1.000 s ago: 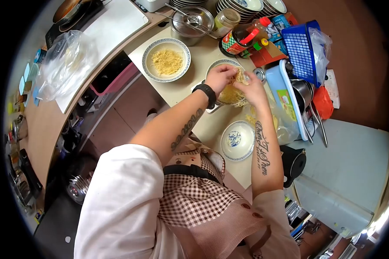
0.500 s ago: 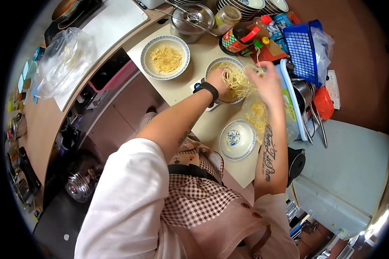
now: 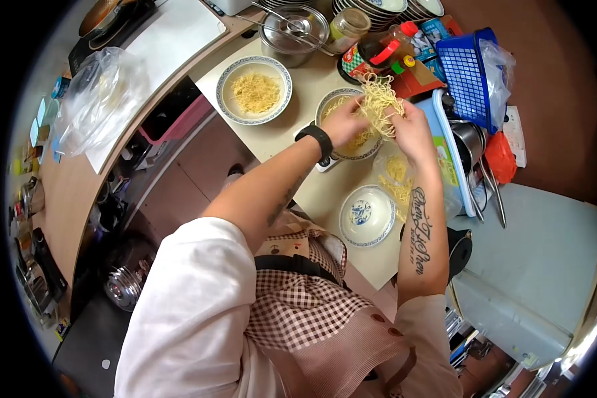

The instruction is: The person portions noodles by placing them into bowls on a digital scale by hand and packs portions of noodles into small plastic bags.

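Note:
A loose tangle of thin yellow noodles (image 3: pixel 381 101) hangs over a blue-rimmed bowl (image 3: pixel 330 93) that stands on a small white scale (image 3: pixel 326 164). My right hand (image 3: pixel 412 131) grips this bunch from its right side. On the left side, my left hand (image 3: pixel 345 125), with a black band at the wrist, has its fingers curled in at the noodles' edge; its fingertips are partly hidden. More noodles lie in the bowl beneath. Partly behind my right forearm, a clear plastic bag (image 3: pixel 383 158) holds further noodles (image 3: pixel 397 168).
Another bowl (image 3: pixel 286 93) of noodles sits at the left, and a bowl with a blue motif (image 3: pixel 367 216) nearer me. Behind are a lidded steel pot (image 3: pixel 292 33), a jar (image 3: pixel 349 30) and a red-capped sauce bottle (image 3: pixel 377 53). A blue basket (image 3: pixel 463 76) stands at the right.
The noodle bunch has risen and moved slightly right, away from the bowl. My left hand has shifted right, and my right hand has turned and closed around the noodles.

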Motion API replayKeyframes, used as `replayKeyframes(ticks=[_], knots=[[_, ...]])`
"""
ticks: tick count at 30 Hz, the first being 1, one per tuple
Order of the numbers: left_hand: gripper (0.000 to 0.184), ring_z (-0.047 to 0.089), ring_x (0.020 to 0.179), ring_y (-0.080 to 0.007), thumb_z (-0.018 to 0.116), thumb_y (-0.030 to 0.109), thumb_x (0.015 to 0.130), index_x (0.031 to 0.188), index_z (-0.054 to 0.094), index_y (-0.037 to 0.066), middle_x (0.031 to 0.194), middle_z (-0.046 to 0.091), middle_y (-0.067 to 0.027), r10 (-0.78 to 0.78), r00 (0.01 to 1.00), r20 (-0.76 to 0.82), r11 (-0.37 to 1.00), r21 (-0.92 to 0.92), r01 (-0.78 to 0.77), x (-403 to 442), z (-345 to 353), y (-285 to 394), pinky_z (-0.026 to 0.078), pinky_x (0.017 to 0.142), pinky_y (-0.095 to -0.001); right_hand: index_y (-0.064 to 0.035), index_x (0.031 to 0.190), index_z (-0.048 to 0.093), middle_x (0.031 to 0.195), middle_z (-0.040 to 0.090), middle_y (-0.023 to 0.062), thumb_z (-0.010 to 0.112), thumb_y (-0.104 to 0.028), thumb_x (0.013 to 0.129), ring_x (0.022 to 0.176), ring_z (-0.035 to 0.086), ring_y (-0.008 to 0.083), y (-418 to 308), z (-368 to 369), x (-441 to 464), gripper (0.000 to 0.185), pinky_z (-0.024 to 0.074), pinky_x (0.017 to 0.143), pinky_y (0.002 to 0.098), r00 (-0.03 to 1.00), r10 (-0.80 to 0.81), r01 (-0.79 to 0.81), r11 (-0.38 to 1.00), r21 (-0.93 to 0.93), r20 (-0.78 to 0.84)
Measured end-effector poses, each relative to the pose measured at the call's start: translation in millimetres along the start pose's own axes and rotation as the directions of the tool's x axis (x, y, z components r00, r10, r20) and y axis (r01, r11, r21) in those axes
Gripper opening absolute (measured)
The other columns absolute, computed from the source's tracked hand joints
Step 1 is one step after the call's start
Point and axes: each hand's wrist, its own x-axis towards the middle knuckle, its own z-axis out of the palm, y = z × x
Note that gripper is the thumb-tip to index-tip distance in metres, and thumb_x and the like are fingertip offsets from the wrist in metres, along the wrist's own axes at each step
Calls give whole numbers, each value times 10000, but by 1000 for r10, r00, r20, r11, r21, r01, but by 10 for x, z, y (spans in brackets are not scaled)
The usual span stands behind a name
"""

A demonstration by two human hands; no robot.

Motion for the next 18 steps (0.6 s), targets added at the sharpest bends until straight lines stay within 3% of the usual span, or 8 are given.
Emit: replayKeyframes(ticks=[2, 3, 5, 8, 10, 12, 16, 18], knots=[[374, 697, 884, -376, 600, 198, 872, 1183, 620, -10, 1041, 718, -203, 99, 988, 122, 874, 463, -145, -21, 54, -130, 547, 810, -442, 10, 1073, 699, 933, 738, 139, 659, -160, 914, 814, 676, 192, -60, -20, 17, 236, 514, 759, 338, 999, -25, 23, 998, 58, 32], [327, 690, 887, -397, 609, 212, 848, 1086, 667, -4, 949, 703, -252, -35, 964, 263, 836, 537, -116, -18, 5, 118, 546, 811, -454, 9, 1060, 700, 912, 733, 121, 670, -154, 909, 795, 664, 168, -133, -44, -5, 225, 510, 745, 323, 1000, -22, 22, 999, -31, -17], [268, 666, 892, -424, 629, 192, 835, 985, 673, -25, 923, 687, -267, -57, 953, 297, 768, 623, -148, -3, 14, 63, 528, 815, -488, 9, 1036, 703, 871, 725, 85, 691, -143, 899, 758, 638, 121, -325, -123, -77, 204, 502, 716, 293, 993, -31, 7, 978, -207, -116], [236, 664, 880, -432, 600, 206, 867, 940, 657, -10, 897, 690, -250, -123, 941, 314, 624, 762, -172, 41, -24, -128, 519, 807, -519, -9, 1015, 703, 851, 693, 21, 708, -111, 901, 737, 591, 65, -453, -277, -152, 153, 482, 672, 250, 971, -100, 81, 992, -96, -219], [260, 668, 880, -425, 580, 234, 890, 981, 653, 1, 898, 692, -246, -174, 956, 237, 574, 813, -98, 34, -71, -274, 518, 809, -519, -30, 1016, 695, 867, 663, -14, 711, -78, 908, 717, 550, 33, -584, -387, -197, 119, 452, 631, 206, 946, -150, 229, 936, 266, -287], [299, 679, 919, -407, 552, 264, 918, 1052, 641, 12, 949, 705, -241, -244, 936, 256, 482, 869, -112, 40, -106, -330, 527, 828, -504, -19, 1053, 678, 919, 674, 11, 711, -62, 914, 736, 588, 42, -809, -578, -288, 149, 461, 619, 180, 931, -178, 314, 833, 456, -318], [299, 684, 1011, -377, 551, 230, 917, 1099, 646, 14, 1066, 707, -229, -341, 898, 277, 315, 934, -168, 55, -56, -111, 542, 878, -458, -11, 1068, 629, 917, 643, 41, 668, -31, 932, 754, 614, 97, -1279, -1033, -482, 143, 494, 601, 216, 870, -330, 489, 671, 558, -366], [313, 682, 1044, -365, 554, 222, 912, 1130, 650, 19, 1106, 703, -222, -403, 871, 279, 229, 953, -199, 83, -21, 7, 544, 895, -446, -16, 1059, 622, 943, 650, 55, 626, -88, 965, 780, 636, 125, -1588, -1221, -598, 118, 498, 605, 212, 815, -217, 520, 685, 511, -538]])
